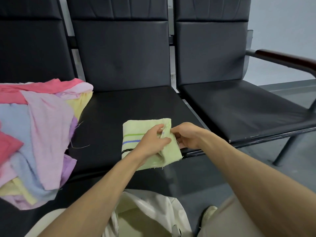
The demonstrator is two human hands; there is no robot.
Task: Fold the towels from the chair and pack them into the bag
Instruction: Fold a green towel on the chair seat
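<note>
**Pinching a fold in the green towel at the seat's front edge**

Nearest, the white bag (153,211) stands open between the person's knees. Its lower part is cut off by the bottom of the picture and the left forearm crosses its left side. Something pale yellow-green lies inside, but whether it is a folded towel cannot be told. Just right of the bag a pale shoe (209,212) rests on the floor, half hidden by the right leg.

Beyond the bag, both hands meet at the right side of the green towel (136,127). It lies folded on the front of the middle chair seat (119,106), with its near corner hanging over the seat's edge. The left hand (152,141) is back-up, thumb and fingers closed on a raised ridge of cloth. Its wrist covers the ends of the towel's green, blue and black stripes. The right hand (186,135) holds the towel's right flap. Its thumb is on top and its fingers curl beneath, mostly hidden by the cloth.

To the left, a loose pile of towels (37,134) in pink, blue, yellow, purple and red covers the neighbouring seat, cut off by the frame's left edge.

Farthest, a brown armrest (287,59) runs off the right edge.
</note>
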